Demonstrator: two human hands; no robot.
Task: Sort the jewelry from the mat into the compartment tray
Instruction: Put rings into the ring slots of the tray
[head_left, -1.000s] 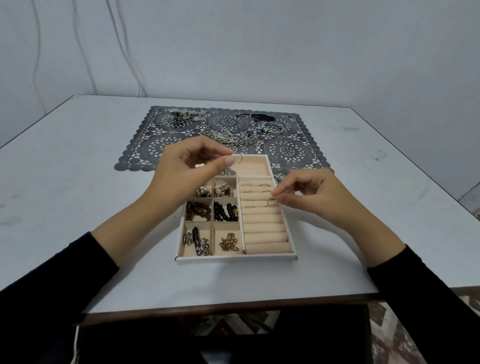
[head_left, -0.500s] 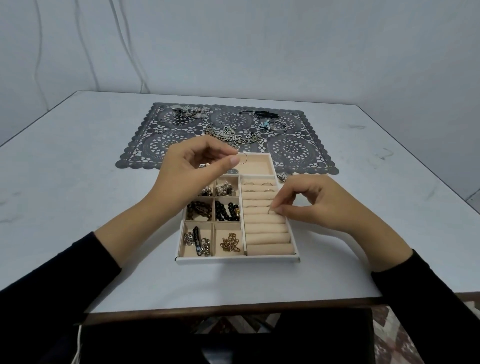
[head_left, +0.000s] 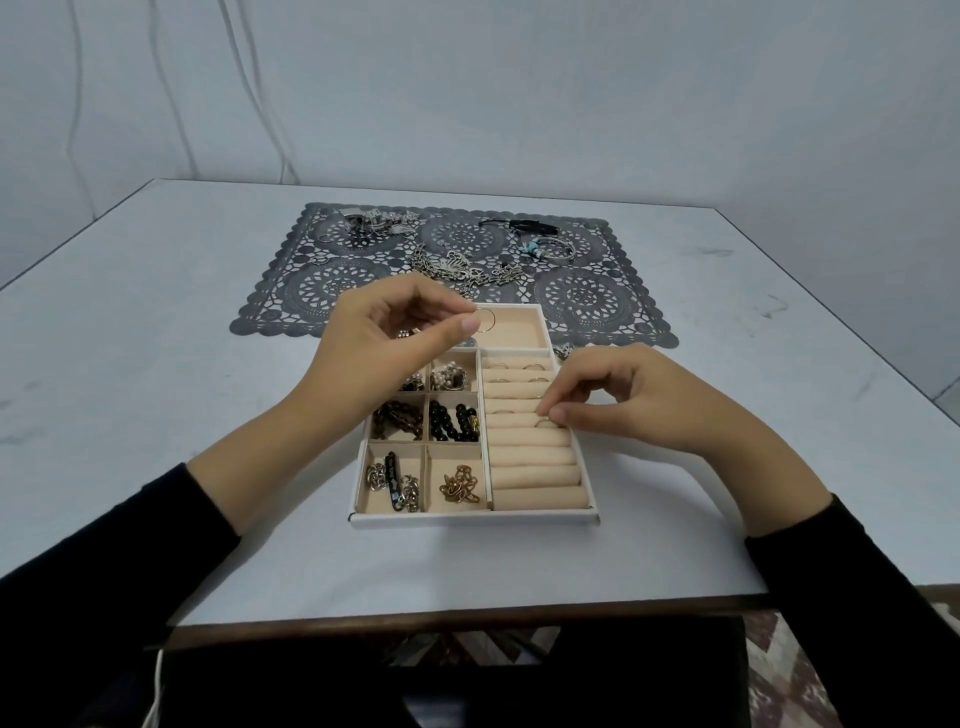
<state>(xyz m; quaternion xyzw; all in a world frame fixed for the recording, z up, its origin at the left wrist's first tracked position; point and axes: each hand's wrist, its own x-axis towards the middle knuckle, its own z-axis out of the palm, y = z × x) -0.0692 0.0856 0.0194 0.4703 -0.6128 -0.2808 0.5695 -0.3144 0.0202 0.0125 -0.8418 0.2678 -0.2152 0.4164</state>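
Jewelry (head_left: 457, 267) is scattered on the lace mat (head_left: 597, 301) beyond the left hand (head_left: 384, 338), whose thumb and forefinger are closed on a thin ring (head_left: 485, 319) held above the compartment tray (head_left: 472, 518). A second ring (head_left: 545, 422) is pinched at the right hand's (head_left: 639, 400) fingertips, seated in the roll slots (head_left: 535, 467) beneath them.

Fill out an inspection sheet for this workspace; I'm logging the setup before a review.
surface: white table, faint scuffs.
job's things: tray part-filled with chains and beads; more jewelry on the lace mat.
clutter: nothing seen.
grippers: left hand pinches a thin ring over the tray; right hand pinches a small ring at the padded rolls.
cables: white cord at lower left; thin cords on the wall.
surroundings: pale wall, patterned floor.
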